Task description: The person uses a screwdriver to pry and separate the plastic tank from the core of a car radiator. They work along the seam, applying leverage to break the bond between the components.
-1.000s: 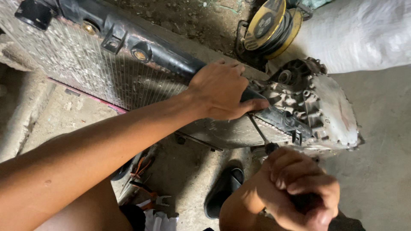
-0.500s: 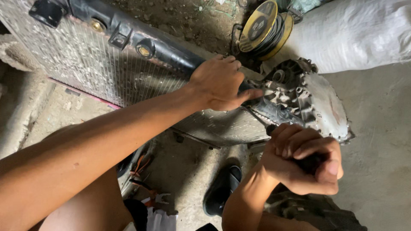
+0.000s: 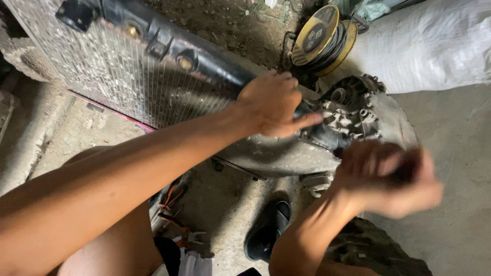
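Observation:
A finned metal radiator with a black top tank leans across the upper left. My left hand grips the right end of that black tank, fingers wrapped over it, beside a dirty grey metal engine housing. My right hand is blurred with motion just below the housing, fingers curled around a dark object that is mostly hidden, so its kind is unclear.
A yellow cable reel lies on the dirt behind the housing. A white woven sack fills the upper right. On the concrete floor lie a black sandal and orange-handled pliers near my knee.
My right hand has risen from the lower edge toward the housing and is now blurred in motion. My left hand keeps its hold on the black tank.

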